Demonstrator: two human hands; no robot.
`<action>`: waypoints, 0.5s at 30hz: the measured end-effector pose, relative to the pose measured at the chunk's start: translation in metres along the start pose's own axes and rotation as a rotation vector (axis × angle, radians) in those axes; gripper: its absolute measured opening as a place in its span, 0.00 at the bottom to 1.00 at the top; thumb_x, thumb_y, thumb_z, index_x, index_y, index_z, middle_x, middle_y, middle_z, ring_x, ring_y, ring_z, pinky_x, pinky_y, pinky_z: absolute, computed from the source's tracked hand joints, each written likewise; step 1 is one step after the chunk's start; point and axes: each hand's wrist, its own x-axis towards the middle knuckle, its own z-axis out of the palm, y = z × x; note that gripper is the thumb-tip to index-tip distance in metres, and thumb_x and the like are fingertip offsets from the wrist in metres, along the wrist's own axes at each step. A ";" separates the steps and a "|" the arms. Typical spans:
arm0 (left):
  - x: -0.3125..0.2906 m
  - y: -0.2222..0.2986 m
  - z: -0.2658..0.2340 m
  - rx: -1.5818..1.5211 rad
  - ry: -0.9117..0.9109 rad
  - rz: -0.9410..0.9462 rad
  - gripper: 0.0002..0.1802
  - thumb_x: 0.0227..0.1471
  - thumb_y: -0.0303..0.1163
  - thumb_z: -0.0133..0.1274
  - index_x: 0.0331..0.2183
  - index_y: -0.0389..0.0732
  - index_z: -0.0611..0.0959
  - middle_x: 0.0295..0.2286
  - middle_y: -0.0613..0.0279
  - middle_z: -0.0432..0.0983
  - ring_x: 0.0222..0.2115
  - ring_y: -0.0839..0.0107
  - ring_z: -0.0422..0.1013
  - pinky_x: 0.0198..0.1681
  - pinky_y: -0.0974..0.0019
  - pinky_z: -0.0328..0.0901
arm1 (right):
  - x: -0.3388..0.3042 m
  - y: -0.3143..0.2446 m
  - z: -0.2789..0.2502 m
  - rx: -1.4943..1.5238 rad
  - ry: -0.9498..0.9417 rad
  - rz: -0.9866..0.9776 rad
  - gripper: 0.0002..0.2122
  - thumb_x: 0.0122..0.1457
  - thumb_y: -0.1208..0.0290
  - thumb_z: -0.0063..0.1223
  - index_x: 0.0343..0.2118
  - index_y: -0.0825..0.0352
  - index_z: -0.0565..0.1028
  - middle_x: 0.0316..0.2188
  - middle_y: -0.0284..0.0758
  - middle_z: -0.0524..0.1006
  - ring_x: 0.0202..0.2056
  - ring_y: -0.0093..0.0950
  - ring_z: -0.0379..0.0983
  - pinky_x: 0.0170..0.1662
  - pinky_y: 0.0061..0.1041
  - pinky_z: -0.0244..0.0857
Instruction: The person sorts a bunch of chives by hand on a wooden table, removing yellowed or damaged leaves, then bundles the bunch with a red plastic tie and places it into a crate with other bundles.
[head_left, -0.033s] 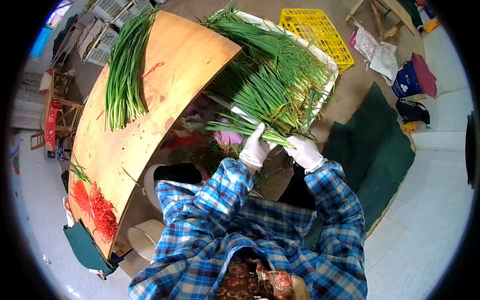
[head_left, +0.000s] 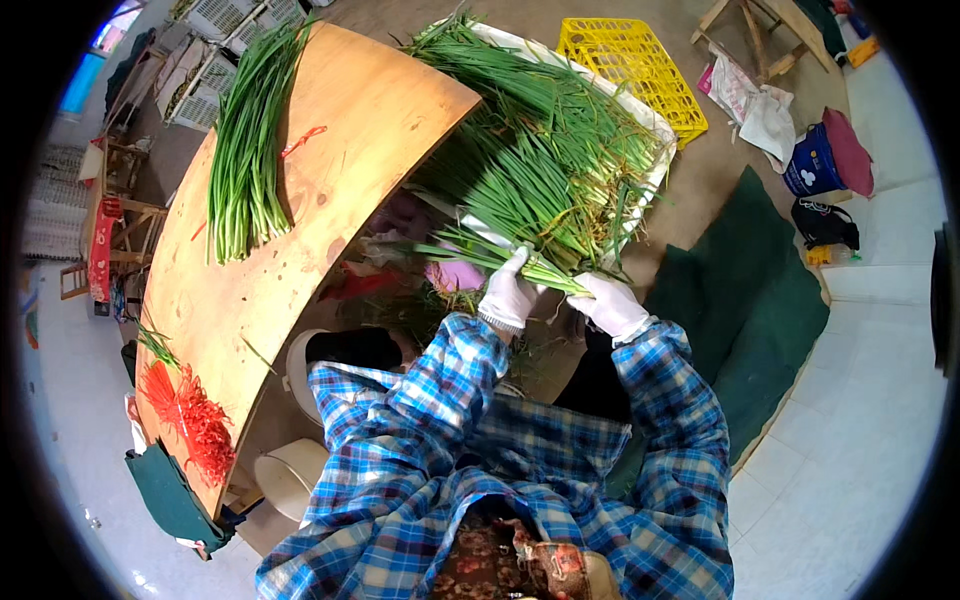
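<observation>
Both hands wear white gloves. My left hand (head_left: pixel 508 298) is closed around the middle of a small bunch of garlic chives (head_left: pixel 545 272), its thumb lying on top. My right hand (head_left: pixel 613 308) pinches the pale root ends of the same bunch. The green leaf tips point left, past my left hand. Just beyond my hands, a large heap of garlic chives (head_left: pixel 545 170) fills a white tray (head_left: pixel 655 185). To the left, a thick sorted bundle of chives (head_left: pixel 250 150) lies on a wooden board (head_left: pixel 340 130).
Red ties (head_left: pixel 195 420) lie in a pile at the board's near end, and one red tie (head_left: pixel 305 138) beside the bundle. A yellow crate (head_left: pixel 635 70) stands behind the tray. Dark green cloth (head_left: pixel 745 300) covers floor at right. Pale buckets (head_left: pixel 290 475) stand under the board's edge.
</observation>
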 end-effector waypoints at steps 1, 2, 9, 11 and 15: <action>0.007 0.003 0.005 0.002 0.133 -0.005 0.10 0.51 0.35 0.48 0.37 0.42 0.73 0.33 0.63 0.71 0.35 0.66 0.69 0.39 0.56 0.67 | 0.004 0.004 -0.004 0.230 0.019 -0.004 0.18 0.49 0.66 0.53 0.43 0.66 0.70 0.39 0.43 0.73 0.39 0.36 0.70 0.41 0.30 0.64; 0.013 0.006 0.010 0.005 0.269 -0.011 0.10 0.51 0.34 0.48 0.36 0.42 0.73 0.33 0.63 0.71 0.34 0.66 0.69 0.38 0.56 0.67 | 0.008 0.009 -0.008 0.464 0.036 -0.007 0.21 0.48 0.68 0.54 0.46 0.68 0.68 0.44 0.44 0.71 0.44 0.35 0.69 0.46 0.29 0.62; 0.077 -0.007 -0.020 0.295 0.579 0.312 0.16 0.50 0.41 0.50 0.29 0.36 0.74 0.18 0.65 0.67 0.19 0.71 0.63 0.24 0.65 0.60 | 0.103 0.075 -0.009 0.132 0.263 0.169 0.31 0.45 0.62 0.58 0.52 0.67 0.62 0.50 0.48 0.65 0.52 0.40 0.60 0.54 0.31 0.53; 0.085 -0.009 -0.027 0.477 0.616 0.368 0.18 0.50 0.43 0.51 0.29 0.35 0.74 0.17 0.67 0.63 0.18 0.72 0.60 0.23 0.65 0.58 | 0.111 0.056 0.002 0.129 0.132 0.293 0.34 0.44 0.63 0.60 0.53 0.73 0.59 0.50 0.49 0.64 0.53 0.39 0.60 0.55 0.29 0.52; 0.094 -0.007 -0.029 0.524 0.673 0.421 0.22 0.49 0.46 0.51 0.28 0.32 0.74 0.17 0.67 0.60 0.17 0.72 0.54 0.22 0.64 0.54 | 0.109 0.050 0.011 0.020 0.051 0.245 0.36 0.43 0.58 0.60 0.54 0.71 0.58 0.50 0.47 0.64 0.51 0.40 0.61 0.54 0.31 0.54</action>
